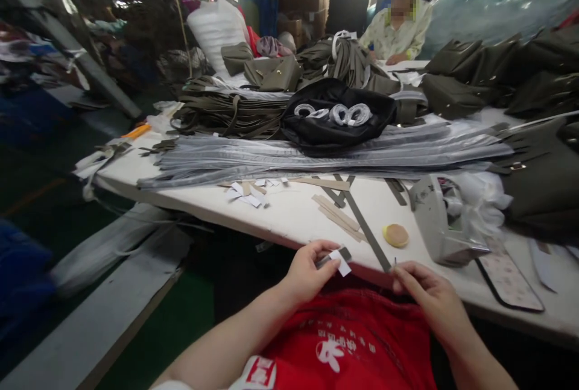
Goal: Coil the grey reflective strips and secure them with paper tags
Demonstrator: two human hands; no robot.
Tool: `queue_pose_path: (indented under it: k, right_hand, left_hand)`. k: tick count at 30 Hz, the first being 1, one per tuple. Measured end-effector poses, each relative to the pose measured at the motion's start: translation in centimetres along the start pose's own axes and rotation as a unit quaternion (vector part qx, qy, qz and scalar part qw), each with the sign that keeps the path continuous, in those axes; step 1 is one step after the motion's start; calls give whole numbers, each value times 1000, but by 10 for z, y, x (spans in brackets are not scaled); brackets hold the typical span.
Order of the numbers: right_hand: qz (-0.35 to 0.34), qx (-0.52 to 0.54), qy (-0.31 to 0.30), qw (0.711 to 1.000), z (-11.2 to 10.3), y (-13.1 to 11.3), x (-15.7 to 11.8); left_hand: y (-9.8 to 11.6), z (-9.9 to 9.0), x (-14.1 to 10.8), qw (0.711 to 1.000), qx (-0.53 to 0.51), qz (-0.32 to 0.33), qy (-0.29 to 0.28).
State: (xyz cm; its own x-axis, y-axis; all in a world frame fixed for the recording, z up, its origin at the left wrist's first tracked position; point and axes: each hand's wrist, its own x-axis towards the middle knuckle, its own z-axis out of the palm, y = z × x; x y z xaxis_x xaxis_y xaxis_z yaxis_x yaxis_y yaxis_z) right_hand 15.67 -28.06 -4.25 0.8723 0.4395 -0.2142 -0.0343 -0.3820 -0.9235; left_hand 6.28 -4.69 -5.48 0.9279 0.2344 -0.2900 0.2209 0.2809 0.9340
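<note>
At the edge of a white worktable (289, 215), we are gripping a short grey strip (345, 253) and a white tab (342, 265) in our left hand (307, 272). Our right hand (425, 290) is pinching a small dark item (395, 261), too blurred to identify. With the tab jutting past our thumb, we are risking a drop if our grip loosens; beside the long grey strip (367, 230), we are risking a knock.
</note>
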Motion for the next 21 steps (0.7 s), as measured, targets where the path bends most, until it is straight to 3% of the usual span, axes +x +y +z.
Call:
queue_pose_path:
  k: [3,7,16,21]
  right_hand:
    - [-10,45,-86,995,46,-19,6]
    - [-18,50,-141,989,77,-29,13]
    - [11,14,-204,979,94,-31,34]
    - [10,67,-253,965,96,-29,35]
  left_hand:
    - [3,-1,-4,999,23,26,26]
    - [4,-9,-10,995,58,51,61]
    - [-3,-13,-14,994,38,59,89]
    - [2,-12,-12,983,71,69,155]
